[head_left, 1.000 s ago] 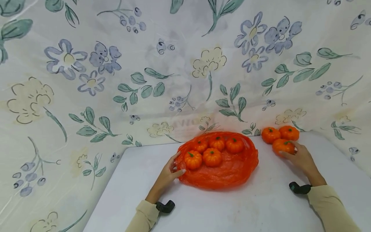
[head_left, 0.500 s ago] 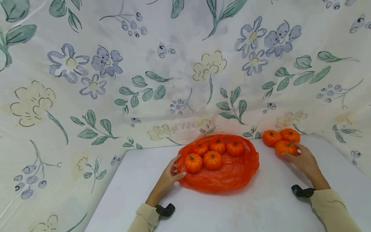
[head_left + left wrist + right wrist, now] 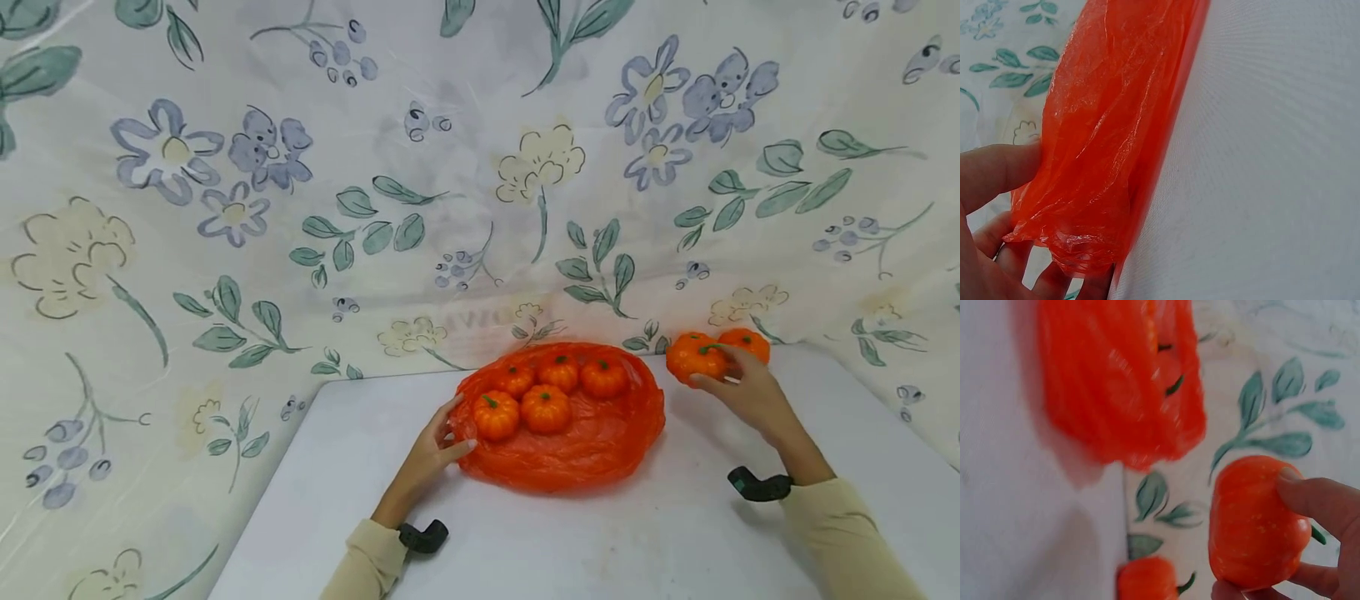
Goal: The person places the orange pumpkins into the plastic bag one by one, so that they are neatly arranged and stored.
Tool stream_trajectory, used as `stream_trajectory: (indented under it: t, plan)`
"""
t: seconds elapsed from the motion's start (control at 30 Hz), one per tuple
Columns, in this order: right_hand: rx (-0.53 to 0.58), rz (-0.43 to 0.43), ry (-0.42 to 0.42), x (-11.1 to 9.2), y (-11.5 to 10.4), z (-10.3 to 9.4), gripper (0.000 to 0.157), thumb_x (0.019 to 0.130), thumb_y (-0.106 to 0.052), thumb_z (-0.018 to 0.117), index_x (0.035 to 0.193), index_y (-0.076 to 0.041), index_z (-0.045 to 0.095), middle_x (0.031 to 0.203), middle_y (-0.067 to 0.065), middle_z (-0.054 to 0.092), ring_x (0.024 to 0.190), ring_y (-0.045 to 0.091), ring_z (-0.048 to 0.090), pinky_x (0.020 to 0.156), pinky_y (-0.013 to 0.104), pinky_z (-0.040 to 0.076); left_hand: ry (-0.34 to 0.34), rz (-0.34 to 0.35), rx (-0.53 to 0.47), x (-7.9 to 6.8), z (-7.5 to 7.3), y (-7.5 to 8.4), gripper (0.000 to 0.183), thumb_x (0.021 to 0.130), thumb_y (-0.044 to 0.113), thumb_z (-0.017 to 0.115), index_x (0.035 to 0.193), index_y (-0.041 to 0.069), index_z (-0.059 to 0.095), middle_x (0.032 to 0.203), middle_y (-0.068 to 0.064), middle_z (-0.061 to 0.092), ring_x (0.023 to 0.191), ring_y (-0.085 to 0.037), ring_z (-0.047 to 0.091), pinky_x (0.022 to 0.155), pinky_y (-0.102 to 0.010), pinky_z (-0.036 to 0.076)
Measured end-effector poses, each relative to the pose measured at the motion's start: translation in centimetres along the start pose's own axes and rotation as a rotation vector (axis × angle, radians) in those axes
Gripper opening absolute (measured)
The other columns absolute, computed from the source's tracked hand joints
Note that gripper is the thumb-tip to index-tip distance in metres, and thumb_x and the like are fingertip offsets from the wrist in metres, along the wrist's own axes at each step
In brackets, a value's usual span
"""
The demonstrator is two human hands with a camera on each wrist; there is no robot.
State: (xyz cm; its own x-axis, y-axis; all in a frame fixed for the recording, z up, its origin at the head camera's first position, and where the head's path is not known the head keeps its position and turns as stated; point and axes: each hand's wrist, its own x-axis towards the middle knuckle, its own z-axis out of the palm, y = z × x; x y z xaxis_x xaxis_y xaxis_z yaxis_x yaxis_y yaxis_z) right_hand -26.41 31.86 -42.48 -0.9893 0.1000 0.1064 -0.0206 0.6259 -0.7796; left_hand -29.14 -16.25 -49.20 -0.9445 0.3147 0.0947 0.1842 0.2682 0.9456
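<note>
An orange-red plastic bag lies spread on the white table, with several small orange pumpkins with green stems in its opening. My left hand holds the bag's left edge; in the left wrist view the thumb lies against the thin plastic and the other fingers curl below it. Right of the bag, my right hand grips a small pumpkin between thumb and fingers, raised off the table with its stem pointing toward the palm. In the head view this pumpkin overlaps another one behind it.
One more pumpkin sits at the back right by the table's far edge, close to the held one. A flower-printed sheet hangs behind the white table. Black wrist cameras sit on both wrists.
My right hand has lifted the front pumpkin of the right-hand group and carried it up and left, toward the bag. The left hand stays at the bag's left edge.
</note>
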Motion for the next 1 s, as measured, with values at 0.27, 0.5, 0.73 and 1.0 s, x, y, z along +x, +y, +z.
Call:
stream_trajectory:
  t: [0.27, 0.5, 0.73, 1.0]
  plan:
    - [0.027, -0.082, -0.046, -1.1, -3.2, 1.5, 0.096, 0.090, -0.055, 0.066, 0.155, 0.003, 0.025, 0.154, 0.033, 0.031, 0.132, 0.055, 0.042, 0.097, 0.060, 0.049, 0.021, -0.011, 0.022, -0.3, -0.2, 0.0, 0.076, 0.091, 0.022, 0.069, 0.156, 0.023, 0.031, 0.158, -0.014, 0.037, 0.120, -0.032, 0.053, 0.087, -0.033, 0.054]
    - [0.040, -0.150, -0.086, -1.7, -4.4, 3.5, 0.085, 0.092, -0.048, 0.068, 0.153, -0.001, 0.032, 0.153, 0.030, 0.035, 0.129, 0.052, 0.049, 0.094, 0.055, 0.053, 0.028, -0.010, 0.022, -0.4, -0.1, 0.0, 0.075, 0.091, 0.020, 0.070, 0.156, 0.023, 0.032, 0.159, -0.013, 0.036, 0.124, -0.035, 0.051, 0.090, -0.037, 0.054]
    - [-0.018, -0.192, -0.115, -1.9, -4.4, 5.4, 0.083, 0.090, -0.046, 0.070, 0.150, 0.000, 0.037, 0.148, 0.029, 0.042, 0.125, 0.048, 0.054, 0.094, 0.053, 0.054, 0.004, -0.015, 0.003, 0.1, 0.3, -0.3, 0.075, 0.092, 0.021, 0.069, 0.156, 0.026, 0.031, 0.159, -0.012, 0.035, 0.121, -0.032, 0.053, 0.087, -0.034, 0.055]
    - [-0.073, -0.227, -0.120, -0.8, -4.1, 7.1, 0.086, 0.088, -0.045, 0.074, 0.149, 0.003, 0.037, 0.145, 0.030, 0.044, 0.126, 0.047, 0.050, 0.098, 0.059, 0.049, 0.010, -0.018, 0.008, 0.0, 0.0, 0.0, 0.075, 0.092, 0.019, 0.069, 0.156, 0.025, 0.031, 0.152, -0.013, 0.043, 0.114, -0.030, 0.053, 0.086, -0.032, 0.053]
